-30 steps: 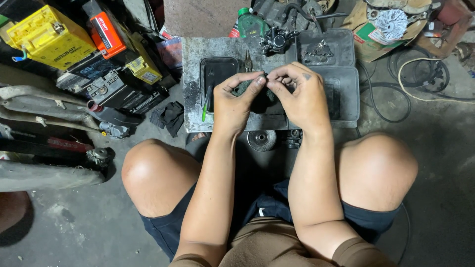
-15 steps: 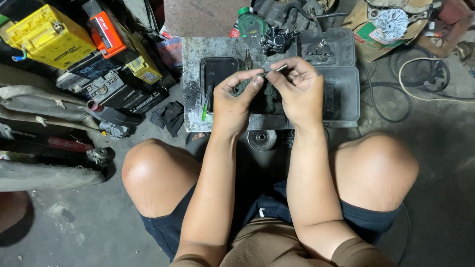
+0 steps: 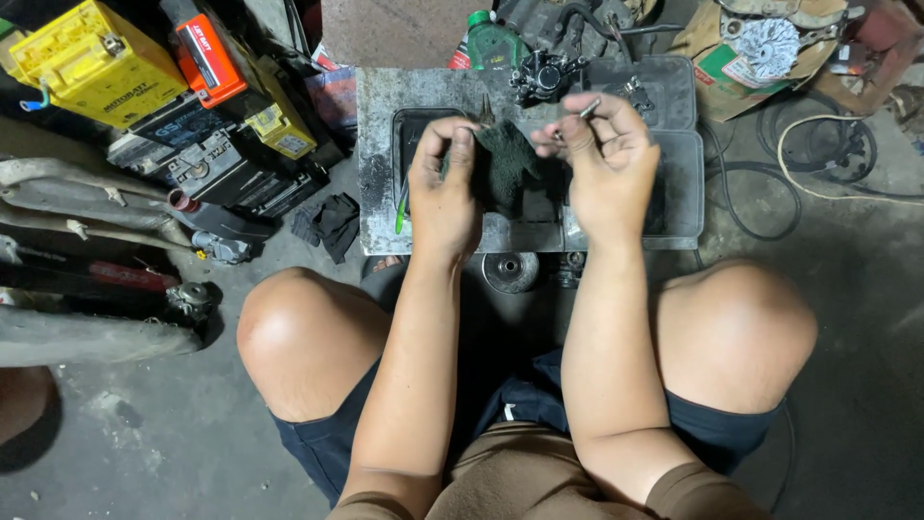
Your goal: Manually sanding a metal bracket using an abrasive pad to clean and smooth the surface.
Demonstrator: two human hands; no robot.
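Observation:
My left hand [image 3: 445,193] grips a dark, dirty rag [image 3: 505,169] that hangs between both hands. My right hand [image 3: 602,164] pinches a small thin metal pin [image 3: 588,108] between thumb and fingers, just right of the rag. Both hands hover over a grey metal tray [image 3: 380,106] on the floor in front of my knees. A black metal engine part [image 3: 544,75] lies at the tray's far edge, beyond my fingers.
Yellow and orange-topped batteries [image 3: 96,63] and black boxes stand at the far left. A green bottle [image 3: 491,39] sits behind the tray. A round metal disc [image 3: 510,272] lies below the tray. Cables [image 3: 818,159] coil at right. A black cloth [image 3: 332,223] lies left of the tray.
My hands have drawn apart. The right hand has pulled the small pin away from the rag, which now hangs from the left hand.

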